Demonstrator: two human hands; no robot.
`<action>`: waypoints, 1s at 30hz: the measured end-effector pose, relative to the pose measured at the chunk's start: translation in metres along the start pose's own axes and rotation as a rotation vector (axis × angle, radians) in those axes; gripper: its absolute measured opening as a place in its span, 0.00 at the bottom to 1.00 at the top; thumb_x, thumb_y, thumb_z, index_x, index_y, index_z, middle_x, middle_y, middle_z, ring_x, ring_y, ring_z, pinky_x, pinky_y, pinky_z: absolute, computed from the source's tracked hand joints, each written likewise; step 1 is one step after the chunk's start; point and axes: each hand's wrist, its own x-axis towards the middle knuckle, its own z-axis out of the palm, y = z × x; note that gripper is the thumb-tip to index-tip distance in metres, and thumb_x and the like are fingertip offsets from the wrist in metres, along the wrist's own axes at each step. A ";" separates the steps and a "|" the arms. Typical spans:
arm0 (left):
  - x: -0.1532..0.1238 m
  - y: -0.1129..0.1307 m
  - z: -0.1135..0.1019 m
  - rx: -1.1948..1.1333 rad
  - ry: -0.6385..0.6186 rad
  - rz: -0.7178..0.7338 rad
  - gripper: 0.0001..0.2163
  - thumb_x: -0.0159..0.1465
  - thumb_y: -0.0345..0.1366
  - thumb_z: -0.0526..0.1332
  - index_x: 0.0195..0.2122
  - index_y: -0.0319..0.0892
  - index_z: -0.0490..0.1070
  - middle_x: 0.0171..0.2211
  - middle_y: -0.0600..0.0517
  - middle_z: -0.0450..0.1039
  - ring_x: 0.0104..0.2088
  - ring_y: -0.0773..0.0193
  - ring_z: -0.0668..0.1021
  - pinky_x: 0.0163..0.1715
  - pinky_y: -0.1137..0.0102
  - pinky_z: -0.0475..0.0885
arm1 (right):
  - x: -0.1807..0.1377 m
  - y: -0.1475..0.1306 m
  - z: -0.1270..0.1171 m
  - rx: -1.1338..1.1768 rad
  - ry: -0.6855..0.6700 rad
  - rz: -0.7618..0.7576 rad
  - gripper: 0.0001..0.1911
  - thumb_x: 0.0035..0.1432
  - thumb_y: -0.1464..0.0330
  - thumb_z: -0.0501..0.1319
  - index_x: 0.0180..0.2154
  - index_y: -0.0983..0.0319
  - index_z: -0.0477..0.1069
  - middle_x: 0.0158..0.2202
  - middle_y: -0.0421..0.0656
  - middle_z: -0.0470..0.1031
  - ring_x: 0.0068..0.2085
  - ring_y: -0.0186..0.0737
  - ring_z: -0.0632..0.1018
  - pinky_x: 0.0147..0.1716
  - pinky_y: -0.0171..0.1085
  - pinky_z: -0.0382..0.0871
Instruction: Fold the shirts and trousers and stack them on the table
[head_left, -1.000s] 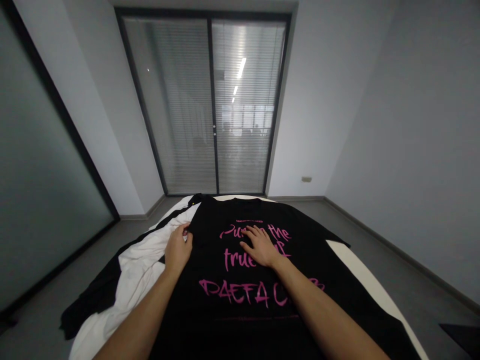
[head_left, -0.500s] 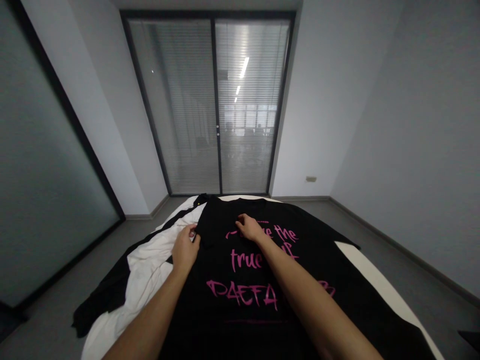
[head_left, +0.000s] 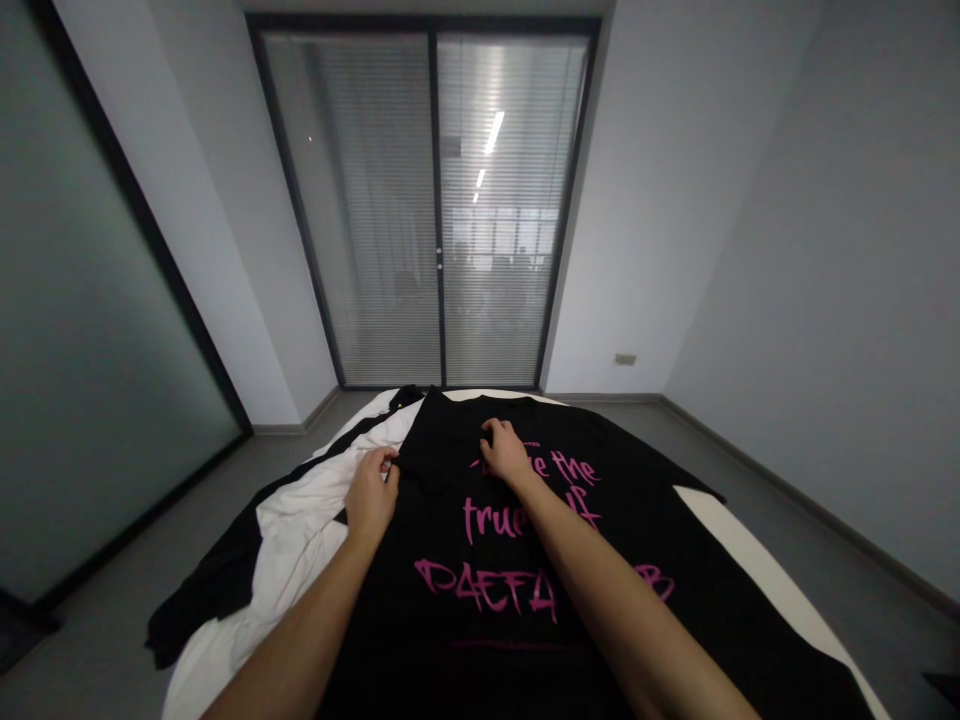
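Note:
A black T-shirt (head_left: 420,620) with pink lettering lies spread out over the table. At its left side, my left hand (head_left: 373,497) is closed, thumb and fingers pinching the black cloth near the sleeve. My right hand (head_left: 504,452) rests over the upper chest, below the neckline, its fingers bent and a gap showing between thumb and forefinger. Its palm side is hidden, and the hand and forearm cover part of the lettering. White clothing (head_left: 300,520) lies crumpled beside my left forearm.
A pale table (head_left: 757,540) with a rounded edge shows at the right. More black clothing (head_left: 206,590) hangs toward the left edge. Beyond the table stand a glass door with blinds (head_left: 491,300), plain walls, and a wall socket (head_left: 625,359).
My right hand has shifted slightly away and to the right over the shirt. The cloth near the left sleeve has moved a little; my left hand stays almost in place.

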 end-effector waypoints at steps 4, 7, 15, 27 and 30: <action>0.000 -0.001 -0.002 0.006 -0.037 0.039 0.08 0.61 0.30 0.54 0.39 0.45 0.70 0.41 0.49 0.74 0.40 0.57 0.77 0.44 0.64 0.72 | -0.028 -0.024 -0.008 -0.115 -0.009 -0.091 0.13 0.62 0.65 0.59 0.48 0.58 0.70 0.53 0.51 0.68 0.55 0.51 0.69 0.51 0.46 0.65; 0.001 -0.001 -0.003 0.032 -0.070 0.057 0.09 0.61 0.30 0.54 0.39 0.46 0.71 0.43 0.49 0.75 0.45 0.57 0.77 0.48 0.64 0.72 | -0.049 -0.035 -0.015 -0.258 -0.081 -0.079 0.18 0.64 0.57 0.57 0.50 0.59 0.71 0.54 0.55 0.67 0.55 0.57 0.69 0.49 0.51 0.66; -0.001 -0.001 -0.002 0.060 -0.089 0.038 0.08 0.64 0.40 0.56 0.37 0.45 0.72 0.40 0.48 0.75 0.41 0.56 0.77 0.46 0.63 0.72 | -0.080 0.005 -0.035 -0.227 -0.311 -0.339 0.25 0.66 0.56 0.55 0.58 0.62 0.68 0.59 0.55 0.68 0.59 0.55 0.69 0.58 0.49 0.60; 0.000 -0.008 -0.006 0.034 -0.221 0.092 0.12 0.64 0.43 0.56 0.41 0.42 0.73 0.42 0.47 0.76 0.44 0.56 0.77 0.48 0.64 0.71 | -0.207 -0.006 -0.087 0.092 -0.494 -1.014 0.09 0.57 0.60 0.63 0.36 0.58 0.75 0.29 0.35 0.73 0.30 0.31 0.74 0.29 0.31 0.62; -0.002 -0.007 -0.006 0.049 -0.234 0.086 0.12 0.64 0.43 0.56 0.42 0.43 0.73 0.43 0.47 0.76 0.44 0.56 0.77 0.48 0.64 0.71 | -0.235 -0.010 -0.080 0.160 -0.625 -1.130 0.12 0.56 0.57 0.64 0.38 0.56 0.77 0.32 0.34 0.75 0.33 0.29 0.76 0.27 0.29 0.61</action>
